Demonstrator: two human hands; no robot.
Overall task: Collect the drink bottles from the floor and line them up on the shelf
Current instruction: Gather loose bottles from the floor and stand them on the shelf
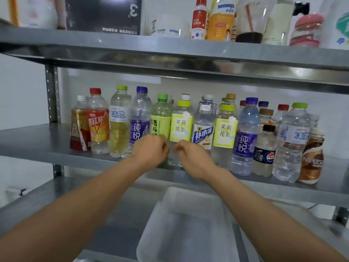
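Green bottle [161,118] stands just behind left hand [150,151] curled fingers [164,146]

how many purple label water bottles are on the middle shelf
2 purple-label water bottles: one fourth from left in the front row, the other right of centre, left of the Pepsi bottle. A purple cap behind may belong to a third; its label is hidden.
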